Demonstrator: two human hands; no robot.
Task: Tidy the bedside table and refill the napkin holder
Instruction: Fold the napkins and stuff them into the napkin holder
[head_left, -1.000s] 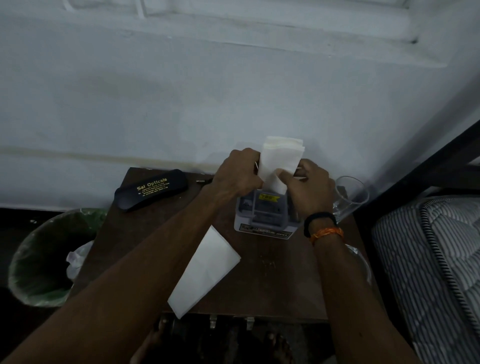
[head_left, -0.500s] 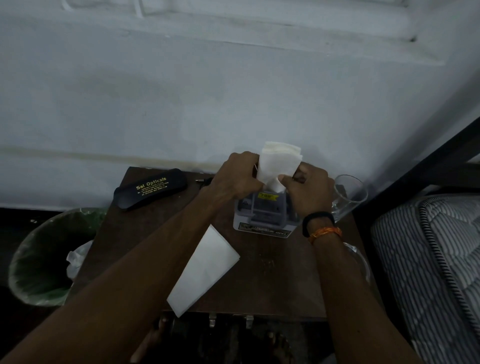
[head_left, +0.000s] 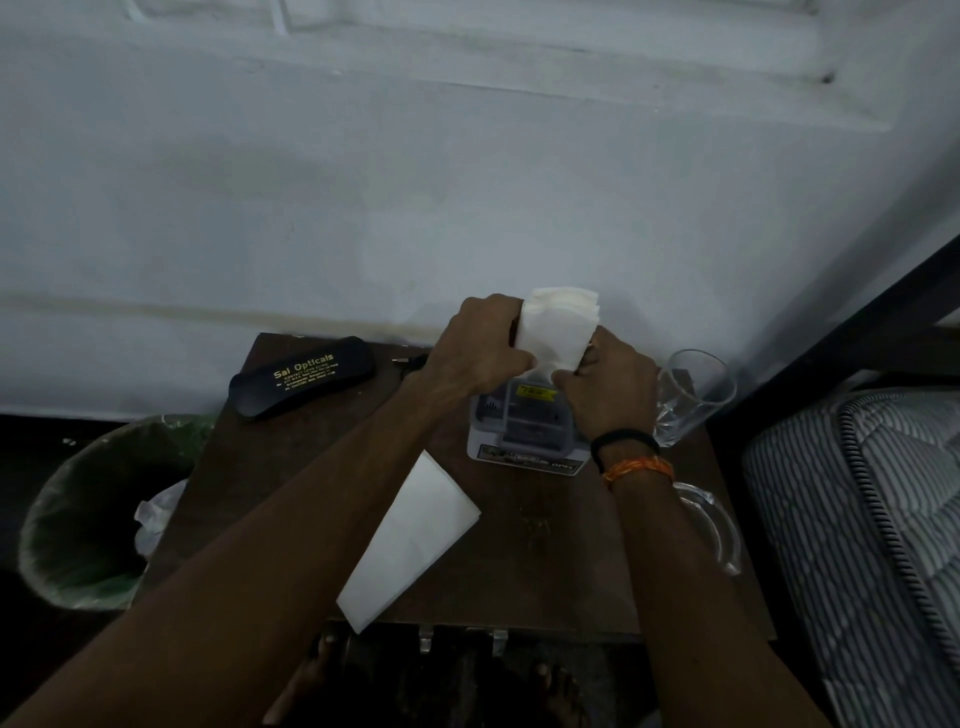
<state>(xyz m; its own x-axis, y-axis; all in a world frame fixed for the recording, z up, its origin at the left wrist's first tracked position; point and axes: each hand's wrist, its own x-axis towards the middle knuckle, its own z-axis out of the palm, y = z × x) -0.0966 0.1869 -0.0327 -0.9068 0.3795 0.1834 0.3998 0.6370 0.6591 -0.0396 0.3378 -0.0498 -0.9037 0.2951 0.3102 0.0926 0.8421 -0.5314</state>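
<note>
A stack of white napkins (head_left: 558, 325) stands upright at the back of the dark wooden bedside table (head_left: 524, 566). My left hand (head_left: 478, 348) grips the stack's left side and my right hand (head_left: 605, 384) pinches its lower right side. Just below the stack sits a grey box-like napkin holder (head_left: 524, 426) with a yellow label. The stack's bottom edge is hidden by my fingers, so I cannot tell how deep it sits in the holder. A single folded white napkin (head_left: 410, 535) lies flat near the table's front edge, partly under my left forearm.
A black spectacle case (head_left: 304, 382) lies at the table's back left. A clear drinking glass (head_left: 693, 395) stands at the back right, and a clear glass dish (head_left: 714, 525) lies by my right forearm. A green-lined waste bin (head_left: 88, 514) stands left of the table; a striped mattress (head_left: 862, 525) is on the right.
Both hands have stayed on the napkin stack and lowered it slightly toward the holder. Nothing else on the table has moved.
</note>
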